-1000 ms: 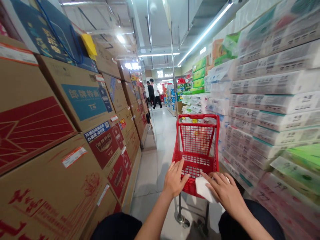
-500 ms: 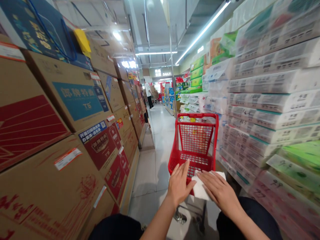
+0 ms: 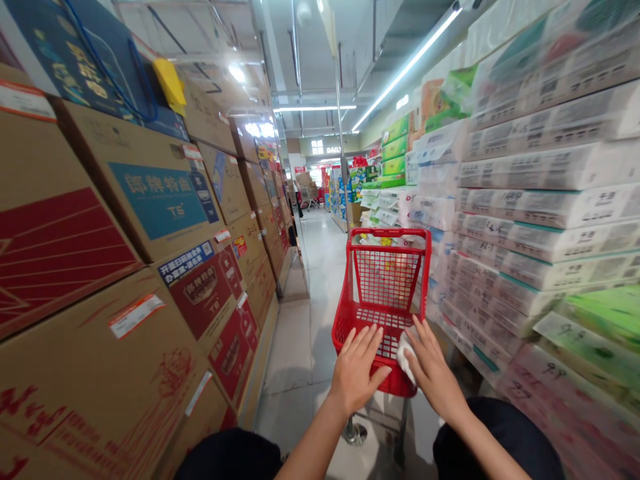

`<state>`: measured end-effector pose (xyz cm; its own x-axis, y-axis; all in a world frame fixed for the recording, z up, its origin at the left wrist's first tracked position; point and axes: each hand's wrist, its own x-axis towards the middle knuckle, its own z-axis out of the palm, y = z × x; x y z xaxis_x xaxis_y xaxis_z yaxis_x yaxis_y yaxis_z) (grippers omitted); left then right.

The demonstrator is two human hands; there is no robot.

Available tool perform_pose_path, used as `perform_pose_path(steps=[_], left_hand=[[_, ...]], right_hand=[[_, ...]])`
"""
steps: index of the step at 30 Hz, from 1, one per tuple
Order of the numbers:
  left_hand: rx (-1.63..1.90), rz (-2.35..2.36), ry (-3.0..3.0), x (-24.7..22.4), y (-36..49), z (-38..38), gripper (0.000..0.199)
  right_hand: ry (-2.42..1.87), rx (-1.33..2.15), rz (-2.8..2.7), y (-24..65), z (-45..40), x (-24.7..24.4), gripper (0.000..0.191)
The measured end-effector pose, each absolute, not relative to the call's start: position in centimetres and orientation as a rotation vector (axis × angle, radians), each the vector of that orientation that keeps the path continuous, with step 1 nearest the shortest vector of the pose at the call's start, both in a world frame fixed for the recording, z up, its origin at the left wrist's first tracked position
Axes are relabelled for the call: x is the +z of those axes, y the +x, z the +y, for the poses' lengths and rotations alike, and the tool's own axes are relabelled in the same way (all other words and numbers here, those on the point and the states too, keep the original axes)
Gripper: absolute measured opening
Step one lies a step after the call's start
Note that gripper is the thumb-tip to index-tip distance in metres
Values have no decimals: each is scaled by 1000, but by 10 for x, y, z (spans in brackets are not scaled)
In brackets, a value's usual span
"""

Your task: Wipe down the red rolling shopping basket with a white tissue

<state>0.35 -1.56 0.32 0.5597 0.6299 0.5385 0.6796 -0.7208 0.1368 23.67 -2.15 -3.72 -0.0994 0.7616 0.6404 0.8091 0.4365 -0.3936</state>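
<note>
A red plastic shopping trolley (image 3: pixel 345 320) with a lattice basket stands right in front of me. My left hand (image 3: pixel 356 370) lies on the near left rim of its basket, fingers extended and thumb spread to the right. At the near right corner, my right hand (image 3: pixel 431 370) presses a white cloth (image 3: pixel 406 359) against the rim. Part of that cloth is hidden under the fingers, so its full shape does not show.
Stacked cardboard cartons (image 3: pixel 145 200) line the left side. Tall piles of wrapped tissue packs (image 3: pixel 540 200) stand close on the right. A tiled aisle floor (image 3: pixel 320 267) runs ahead past a thin metal post (image 3: pixel 342 113). My dark-clothed knees flank the trolley.
My right hand has slid the cloth from the near edge to the right corner, and the cloth is now bunched up. My left hand stays on the rim. A distant person is now mostly hidden.
</note>
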Motion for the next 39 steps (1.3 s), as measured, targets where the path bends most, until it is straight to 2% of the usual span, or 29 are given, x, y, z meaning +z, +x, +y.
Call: perform_pose_path(steps=[8,14,19,22,31,39], left_hand=[[-860,-1145,-2738,3,3,-14,68],[-911,-1285,-2649,1,-4,-11,65],[-987,-1383,-2542,2,9,-18,74],[-929,-1342,-2562,3,11,-23,78],[-819,-1386,-2585,2,-15,-17,88],[-823,-1332,-2599,6,-41,3,82]], right_hand=[[-1272,79,-1784,277,68,-30,50],[-1134,80,-1922,242,11,-31,49],[-1174,-3,-2062,201,-39,-25,54],[-1175,-23,-2202,197,-33,-15,58],[-1411,-185,-2235,255,71,17,51],[-1078,-174,-2315,169,-13,4,31]])
